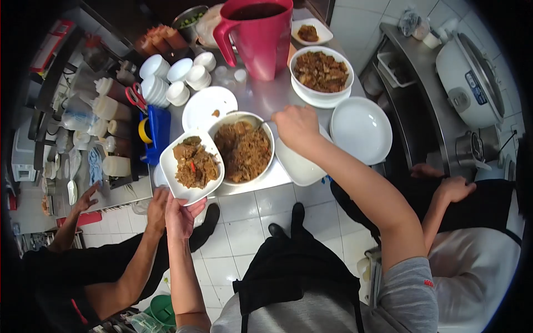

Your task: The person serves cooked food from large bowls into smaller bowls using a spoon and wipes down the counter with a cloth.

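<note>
My left hand (185,217) grips the near edge of a square white plate (176,187) with noodles (197,169) and a bit of red on it. The plate is tilted, close against a round white bowl (270,158) of brown noodles. My right hand (297,127) is closed around the handle of a metal spoon (260,123), whose end is in that bowl. An empty white square plate (302,169) lies beneath my right forearm. Beside my left hand is a co-worker's hand (158,208); whether it touches the plate I cannot tell.
On the metal table (266,91) stand a pink pitcher (261,44), another bowl of food (322,72), stacked round plates (363,130), small white bowls (156,89) and a blue holder (158,133). One co-worker stands on each side. A rice cooker (466,83) is at right.
</note>
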A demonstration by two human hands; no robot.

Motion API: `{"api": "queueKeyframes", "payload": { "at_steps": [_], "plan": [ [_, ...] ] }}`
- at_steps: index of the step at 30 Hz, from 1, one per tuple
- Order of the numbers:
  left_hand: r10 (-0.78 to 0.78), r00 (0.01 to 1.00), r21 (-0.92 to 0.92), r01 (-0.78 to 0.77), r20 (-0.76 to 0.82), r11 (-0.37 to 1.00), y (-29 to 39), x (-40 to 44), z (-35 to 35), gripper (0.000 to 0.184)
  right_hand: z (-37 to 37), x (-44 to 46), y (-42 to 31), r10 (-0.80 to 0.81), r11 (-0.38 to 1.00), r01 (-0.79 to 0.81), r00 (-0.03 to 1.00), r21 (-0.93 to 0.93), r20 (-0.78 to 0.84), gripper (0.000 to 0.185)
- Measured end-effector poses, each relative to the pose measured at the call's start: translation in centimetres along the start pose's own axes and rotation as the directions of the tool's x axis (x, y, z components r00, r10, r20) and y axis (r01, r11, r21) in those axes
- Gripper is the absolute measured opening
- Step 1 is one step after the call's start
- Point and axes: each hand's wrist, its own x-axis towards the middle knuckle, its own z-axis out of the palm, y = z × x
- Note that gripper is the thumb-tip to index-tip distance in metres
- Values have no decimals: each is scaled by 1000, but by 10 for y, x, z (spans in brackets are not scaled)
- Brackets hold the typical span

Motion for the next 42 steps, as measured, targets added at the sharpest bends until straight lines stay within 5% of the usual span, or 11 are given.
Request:
{"api": "queueKeyframes", "payload": {
  "at_steps": [3, 9, 15, 28, 35, 41, 42],
  "plan": [
    [33, 999, 30, -33, -14, 999, 12, 4, 3, 50, -3, 4, 2, -21, 1000, 22, 999, -17, 31, 17],
    [35, 997, -102, -41, -62, 994, 24, 29, -16, 55, -3, 17, 20, 13, 962, -63, 982, 264, 187, 23],
    [-21, 1000, -35, 21, 20, 999, 52, 55, -29, 55, -19, 27, 22, 48, 914, -108, 986, 391, 161, 20],
    [-206, 938, 104, 184, 278, 977, 80, 124, -33, 60, -53, 68, -113, -86, 973, 64, 992, 220, 92, 24],
    [-235, 930, 57, 228, 283, 972, 82, 133, -32, 65, -58, 68, -136, -337, 941, 316, 893, -118, -299, 20],
    [-186, 959, 45, 180, 215, 983, 81, 126, -36, 61, -78, 63, -83, -138, 990, 116, 923, -83, -360, 21],
    [-158, 966, 24, 156, 205, 987, 84, 122, -37, 61, -79, 58, -71, -112, 992, 93, 955, -83, -273, 21]
  ]
}}
